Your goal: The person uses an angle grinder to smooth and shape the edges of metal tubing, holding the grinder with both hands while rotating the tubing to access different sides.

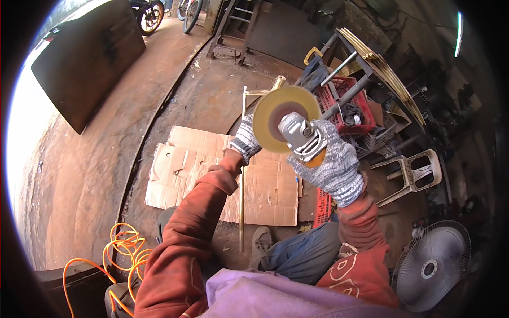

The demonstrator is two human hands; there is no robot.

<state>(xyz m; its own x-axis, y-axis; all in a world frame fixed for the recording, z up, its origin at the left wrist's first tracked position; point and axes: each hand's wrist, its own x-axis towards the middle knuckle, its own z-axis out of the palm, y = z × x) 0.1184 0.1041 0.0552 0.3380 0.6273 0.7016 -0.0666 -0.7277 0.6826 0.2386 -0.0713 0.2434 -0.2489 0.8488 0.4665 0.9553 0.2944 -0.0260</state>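
In my right hand [334, 161], in a grey-and-white knit glove, is an angle grinder [299, 132] with a silver head and an orange body. Its large yellowish disc [270, 114] looks smeared, as if spinning. My left hand [247, 139], gloved the same way, is closed around a brass-coloured metal tube frame [242, 206]; the disc hides some of its fingers. The tube shows above and below that hand, and a short crosspiece is at its far end. The grinder is between my hands, so I cannot tell whether the disc touches the metal. Flattened cardboard [196, 164] lies beneath.
Orange cable [124, 244] coils at the lower left. A fan [430, 267] and a white plastic stool [411, 177] stand at right. Beyond them are a red crate [352, 100] and a rack bearing brass-coloured bars [392, 74]. A dark panel [90, 61] stands far left, a ladder [236, 26] at the back.
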